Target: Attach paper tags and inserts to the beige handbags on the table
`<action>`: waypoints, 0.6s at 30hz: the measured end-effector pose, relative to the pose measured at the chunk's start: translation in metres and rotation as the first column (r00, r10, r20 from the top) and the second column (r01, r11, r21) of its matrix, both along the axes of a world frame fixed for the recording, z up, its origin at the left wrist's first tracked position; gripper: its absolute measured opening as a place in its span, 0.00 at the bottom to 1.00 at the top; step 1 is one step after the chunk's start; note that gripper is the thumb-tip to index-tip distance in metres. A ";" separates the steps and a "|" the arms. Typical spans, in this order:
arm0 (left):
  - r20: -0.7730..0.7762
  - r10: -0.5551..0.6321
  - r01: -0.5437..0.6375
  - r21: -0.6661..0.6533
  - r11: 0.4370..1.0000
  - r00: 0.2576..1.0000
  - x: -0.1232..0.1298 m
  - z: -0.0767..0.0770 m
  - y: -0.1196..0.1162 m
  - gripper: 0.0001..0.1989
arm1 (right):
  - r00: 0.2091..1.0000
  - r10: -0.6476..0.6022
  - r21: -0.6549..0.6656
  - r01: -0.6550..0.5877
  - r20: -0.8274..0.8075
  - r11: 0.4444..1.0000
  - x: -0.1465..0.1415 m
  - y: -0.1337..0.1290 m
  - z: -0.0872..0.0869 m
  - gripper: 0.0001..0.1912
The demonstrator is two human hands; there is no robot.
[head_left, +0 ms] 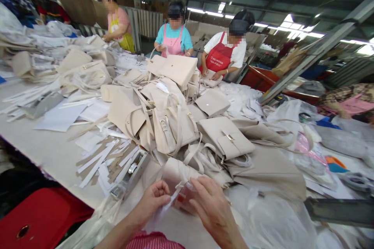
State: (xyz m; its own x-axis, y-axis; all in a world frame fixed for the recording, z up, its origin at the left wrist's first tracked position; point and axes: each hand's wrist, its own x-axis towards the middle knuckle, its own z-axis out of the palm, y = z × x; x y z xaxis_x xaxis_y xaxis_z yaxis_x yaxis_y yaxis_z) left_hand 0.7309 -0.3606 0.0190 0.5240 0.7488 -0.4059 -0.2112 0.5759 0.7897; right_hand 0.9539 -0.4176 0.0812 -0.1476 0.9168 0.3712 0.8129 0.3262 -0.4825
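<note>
Hold the white strip [175,193] taut between closely pinched left fingers [162,201]; steady the beige bag [173,169] under loosely spread right fingers [201,187], pressing lightly against creases.

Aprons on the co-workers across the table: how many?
3: a yellow apron at left, a pink apron in the middle and a red apron at right, all beyond the bags. Pink cloth at the picture's right edge may be another; more could be hidden.
</note>
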 end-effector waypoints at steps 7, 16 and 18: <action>-0.048 -0.077 0.083 0.168 0.982 0.996 -0.012 0.012 0.006 0.27 | 0.991 -0.008 -0.299 0.048 0.132 0.953 -0.031 0.011 0.030 0.09; -0.153 0.140 -0.063 0.420 0.905 0.978 -0.025 0.064 0.038 0.21 | 0.306 -0.348 -0.461 -0.514 -0.886 0.723 -0.063 0.021 0.100 0.17; -0.119 0.121 -0.056 0.445 0.894 0.986 -0.026 0.072 0.060 0.24 | 0.028 -0.385 -0.350 -0.481 -0.923 0.804 -0.073 0.026 0.107 0.18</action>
